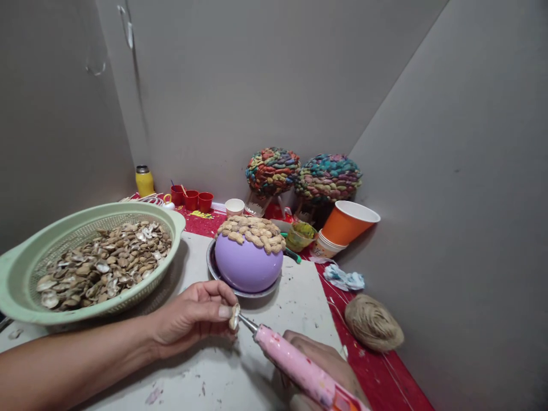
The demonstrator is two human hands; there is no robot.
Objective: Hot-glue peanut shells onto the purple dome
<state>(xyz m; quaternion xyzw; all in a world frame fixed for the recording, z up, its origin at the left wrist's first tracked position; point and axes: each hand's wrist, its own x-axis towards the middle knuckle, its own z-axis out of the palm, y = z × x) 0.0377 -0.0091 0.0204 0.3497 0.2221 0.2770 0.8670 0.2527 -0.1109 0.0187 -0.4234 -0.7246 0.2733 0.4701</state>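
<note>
Between thumb and fingers, my left hand (199, 314) pinches a peanut shell (234, 317) with its pale inside showing. My right hand (325, 359) is wrapped round a pink hot glue gun (295, 359), partly hidden behind its body. The metal nozzle points at the shell, at or very near its edge. Just beyond both hands, a purple balloon (248, 265) sits in a shallow metal dish (213, 268). Peanut shells (252, 229) cover the balloon's top. On the left stands a green plastic colander (47, 228) holding many loose shell halves (107, 262).
Two multicoloured shell-covered balls (273, 171) stand at the back. Red cups (191, 200), a yellow bottle (144, 181) and a white cup (234, 206) line the rear edge. To the right are an orange paper cup (346, 224) and a twine ball (373, 322). Grey walls enclose the table.
</note>
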